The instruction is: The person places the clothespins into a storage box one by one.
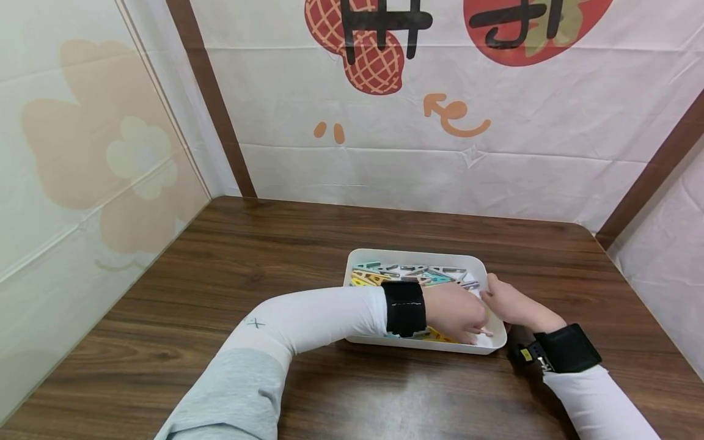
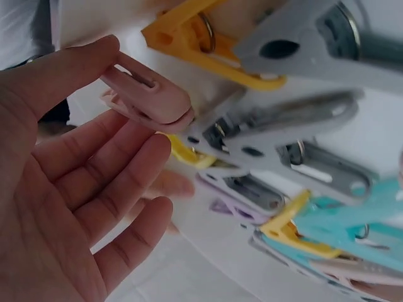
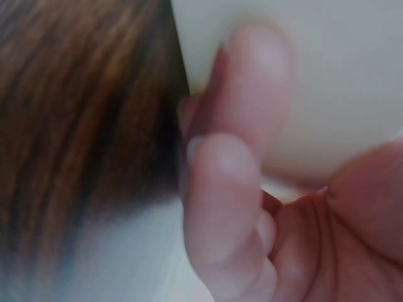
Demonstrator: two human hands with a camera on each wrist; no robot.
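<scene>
My left hand [image 1: 456, 311] reaches over the right part of a white plastic tray [image 1: 396, 343]. In the left wrist view its thumb and fingertips pinch a pink clothespin [image 2: 154, 100], while the little finger stays off it. Grey clothespins [image 2: 302, 145], a yellow-orange clothespin [image 2: 195, 44] and turquoise clothespins [image 2: 352, 211] lie in the tray beyond that hand. At the tray's right end, my right hand [image 1: 514, 302] grips the rim. The right wrist view shows its curled fingers [image 3: 223, 195] close against the pale tray wall [image 3: 340, 82].
The tray stands on a dark wood-grain table [image 1: 181, 318]. A printed white curtain [image 1: 297, 171] closes off the back, and another sheet with a flower print [image 1: 71, 153] hangs along the left. More mixed clothespins [image 1: 374, 276] fill the tray's left and back parts.
</scene>
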